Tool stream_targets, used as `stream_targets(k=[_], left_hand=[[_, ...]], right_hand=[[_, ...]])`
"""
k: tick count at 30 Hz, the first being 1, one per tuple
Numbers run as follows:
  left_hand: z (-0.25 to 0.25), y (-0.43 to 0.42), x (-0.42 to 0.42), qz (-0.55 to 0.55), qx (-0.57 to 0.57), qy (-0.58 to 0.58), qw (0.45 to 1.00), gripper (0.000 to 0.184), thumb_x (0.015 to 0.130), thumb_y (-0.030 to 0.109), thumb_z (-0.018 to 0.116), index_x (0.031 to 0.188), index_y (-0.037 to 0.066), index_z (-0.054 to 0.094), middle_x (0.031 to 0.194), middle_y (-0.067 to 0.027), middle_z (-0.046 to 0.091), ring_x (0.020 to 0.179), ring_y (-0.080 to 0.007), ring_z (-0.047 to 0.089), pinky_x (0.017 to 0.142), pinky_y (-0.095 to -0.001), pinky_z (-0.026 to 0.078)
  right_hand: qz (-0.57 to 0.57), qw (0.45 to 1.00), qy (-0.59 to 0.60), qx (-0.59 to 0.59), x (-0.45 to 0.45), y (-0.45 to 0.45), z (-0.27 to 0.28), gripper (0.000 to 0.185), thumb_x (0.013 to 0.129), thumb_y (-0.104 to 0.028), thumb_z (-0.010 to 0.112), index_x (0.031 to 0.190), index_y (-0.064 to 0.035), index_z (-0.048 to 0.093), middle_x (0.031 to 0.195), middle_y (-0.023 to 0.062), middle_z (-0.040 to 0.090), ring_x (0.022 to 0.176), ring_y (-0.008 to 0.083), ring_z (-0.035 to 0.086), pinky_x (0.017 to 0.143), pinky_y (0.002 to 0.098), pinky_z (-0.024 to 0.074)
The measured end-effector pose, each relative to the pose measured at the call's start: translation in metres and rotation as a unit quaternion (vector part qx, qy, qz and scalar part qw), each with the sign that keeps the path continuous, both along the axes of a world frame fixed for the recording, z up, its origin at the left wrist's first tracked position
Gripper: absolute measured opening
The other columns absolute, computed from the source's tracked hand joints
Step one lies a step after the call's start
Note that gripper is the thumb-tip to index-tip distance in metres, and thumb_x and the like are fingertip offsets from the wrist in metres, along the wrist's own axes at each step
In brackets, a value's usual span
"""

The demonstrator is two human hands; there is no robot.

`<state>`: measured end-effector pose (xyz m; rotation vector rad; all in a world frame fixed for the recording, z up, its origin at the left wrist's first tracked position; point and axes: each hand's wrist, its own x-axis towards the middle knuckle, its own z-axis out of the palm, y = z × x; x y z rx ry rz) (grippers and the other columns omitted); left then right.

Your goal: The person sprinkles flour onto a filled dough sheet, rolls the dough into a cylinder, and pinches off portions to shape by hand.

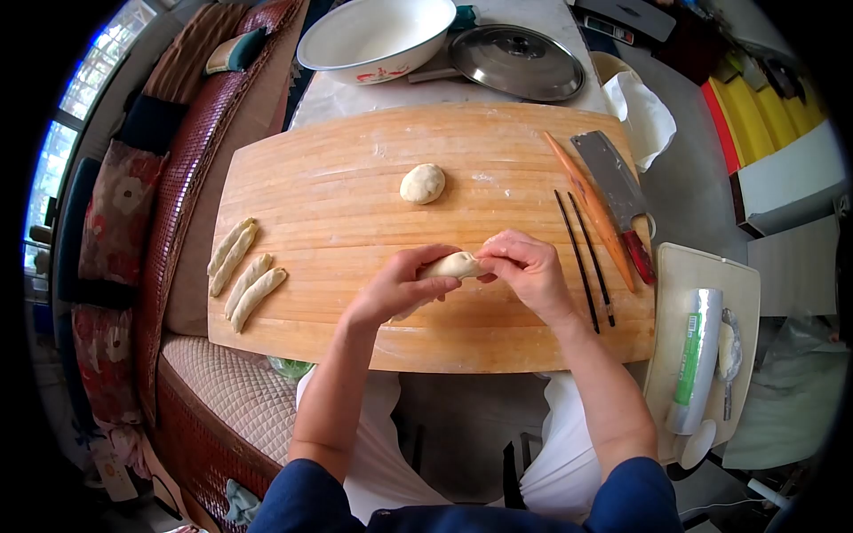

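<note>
A roll of pale dough (455, 266) is held above the front of the wooden board (338, 191). My left hand (404, 282) is wrapped round its left part, and my right hand (524, 266) pinches its right end between thumb and fingers. Part of the dough is hidden by my left palm. Farther back on the board lies a round lump of dough (423, 184). At the left edge rest several dough strips (256, 293), side by side in pairs.
Two dark chopsticks (582, 253), a tapered wooden rolling pin (591, 209) and a cleaver (613, 178) lie on the board's right side. Behind it stand a white enamel basin (378, 40) and a metal lid (517, 62). A roll of plastic wrap (697, 360) sits on a stool at right.
</note>
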<state>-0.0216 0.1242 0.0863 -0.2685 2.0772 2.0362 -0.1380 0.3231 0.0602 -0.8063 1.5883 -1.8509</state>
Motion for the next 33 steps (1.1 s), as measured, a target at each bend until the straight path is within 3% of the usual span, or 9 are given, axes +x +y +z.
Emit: stream_targets(k=[4,7,19,22,25,28,31,32,33], left_hand=[[0.002,-0.005,0.001,0.006,0.101,-0.028,0.995,0.048,0.093,0.031,0.067,0.125,-0.004,0.059,0.096,-0.0079,0.067,0.078,-0.0112,0.060,0.068,-0.0256,0.050],[0.004,-0.007,0.001,-0.010,0.156,-0.048,0.986,0.051,0.094,0.035,0.066,0.127,-0.002,0.057,0.095,-0.0067,0.067,0.076,-0.0102,0.058,0.068,-0.0256,0.050],[0.001,-0.002,-0.001,-0.035,0.146,-0.075,0.986,0.048,0.095,0.036,0.064,0.124,-0.002,0.059,0.092,-0.0069,0.066,0.072,-0.0109,0.058,0.063,-0.0251,0.048],[0.000,-0.004,-0.001,-0.045,0.160,-0.068,0.984,0.050,0.095,0.038,0.064,0.123,-0.003,0.059,0.092,-0.0081,0.066,0.071,-0.0116,0.058,0.062,-0.0252,0.047],[0.000,-0.002,-0.002,-0.053,0.161,-0.070,0.983,0.052,0.094,0.042,0.063,0.120,-0.004,0.059,0.092,-0.0100,0.065,0.070,-0.0124,0.059,0.060,-0.0251,0.047],[-0.001,-0.001,-0.003,-0.063,0.154,-0.082,0.983,0.052,0.096,0.042,0.061,0.121,-0.004,0.058,0.092,-0.0102,0.065,0.071,-0.0124,0.059,0.060,-0.0253,0.048],[-0.005,-0.002,-0.005,-0.061,0.163,-0.088,0.981,0.054,0.097,0.043,0.059,0.125,-0.003,0.055,0.092,-0.0102,0.065,0.072,-0.0127,0.059,0.061,-0.0256,0.048],[-0.006,-0.002,-0.005,-0.053,0.172,-0.085,0.980,0.055,0.097,0.044,0.058,0.126,-0.002,0.053,0.093,-0.0102,0.065,0.072,-0.0130,0.060,0.062,-0.0257,0.049],[-0.006,-0.002,-0.006,-0.045,0.181,-0.080,0.979,0.056,0.098,0.044,0.058,0.128,-0.002,0.052,0.093,-0.0102,0.065,0.072,-0.0132,0.060,0.062,-0.0257,0.049]], right_hand=[[-0.015,0.994,-0.107,-0.021,-0.003,0.005,0.007,0.026,0.083,0.006,0.070,0.109,0.0031,0.069,0.096,0.0040,0.064,0.074,0.0121,0.067,0.072,0.0226,0.0587],[-0.007,1.000,0.007,-0.009,-0.007,0.003,-0.001,0.029,0.083,0.007,0.070,0.112,0.0023,0.069,0.098,0.0034,0.063,0.075,0.0118,0.067,0.074,0.0219,0.0580],[-0.021,0.994,0.103,0.018,-0.002,0.006,0.005,0.011,0.086,0.006,0.067,0.097,0.0045,0.071,0.080,0.0042,0.064,0.069,0.0107,0.066,0.062,0.0223,0.0550],[-0.016,0.995,-0.048,0.081,-0.003,0.008,0.013,0.009,0.088,0.004,0.066,0.095,0.0037,0.071,0.079,0.0045,0.064,0.069,0.0106,0.066,0.061,0.0221,0.0546],[0.022,0.996,-0.083,0.039,-0.008,0.010,0.008,0.010,0.089,0.002,0.066,0.098,0.0028,0.071,0.079,0.0043,0.066,0.069,0.0104,0.066,0.062,0.0220,0.0549],[0.052,0.994,0.093,0.033,-0.011,0.010,0.000,0.015,0.091,0.000,0.066,0.104,0.0027,0.070,0.081,0.0040,0.066,0.070,0.0101,0.066,0.064,0.0233,0.0562],[0.060,0.996,0.042,0.043,-0.013,0.010,-0.001,0.017,0.092,-0.006,0.067,0.106,0.0027,0.070,0.084,0.0057,0.066,0.072,0.0108,0.066,0.064,0.0238,0.0564],[0.089,0.994,-0.045,0.048,-0.017,0.015,0.003,0.026,0.094,-0.015,0.067,0.112,0.0033,0.067,0.093,0.0083,0.066,0.084,0.0143,0.067,0.070,0.0251,0.0567],[0.063,0.997,0.013,0.036,-0.019,0.014,0.001,0.032,0.093,-0.020,0.069,0.115,0.0034,0.065,0.097,0.0091,0.066,0.090,0.0161,0.066,0.074,0.0269,0.0566]])
